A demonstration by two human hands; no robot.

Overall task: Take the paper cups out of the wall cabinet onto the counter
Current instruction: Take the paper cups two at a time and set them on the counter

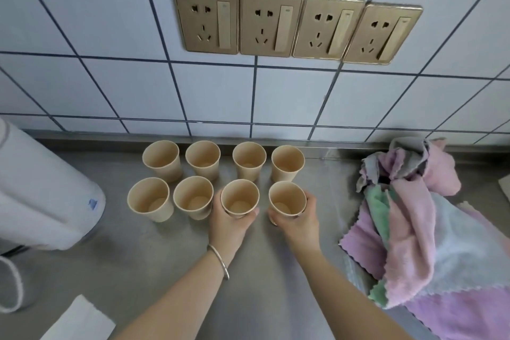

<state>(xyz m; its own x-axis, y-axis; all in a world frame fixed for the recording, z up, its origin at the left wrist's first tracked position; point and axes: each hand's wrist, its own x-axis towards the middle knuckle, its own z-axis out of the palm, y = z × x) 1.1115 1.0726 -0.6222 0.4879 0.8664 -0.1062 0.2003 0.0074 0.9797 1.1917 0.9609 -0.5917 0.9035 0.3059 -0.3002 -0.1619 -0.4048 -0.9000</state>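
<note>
1. Both hands grip cups: the left hand (230, 222) wraps around the third cup of the front row (239, 199), and the right hand (299, 219) closes around the fourth cup of the front row (287, 199), fingers curled at each cup's wall.
2. Eight paper cups stand upright on the steel counter (171, 262) in two rows of four — the back row (223, 159) sits just in front of the tiled wall (110, 91).
3. Left of the cups, near but apart, stands a white appliance (41, 201); to the right lies a heap of pastel cloths (419, 229), well apart from the fourth cup.
4. Bare counter opens toward the viewer between the forearms (a bracelet (219, 261) rings the left wrist) — a white paper sheet (80, 320) lies at the near left edge.
5. Four gold sockets (298, 25) sit on the wall above.
</note>
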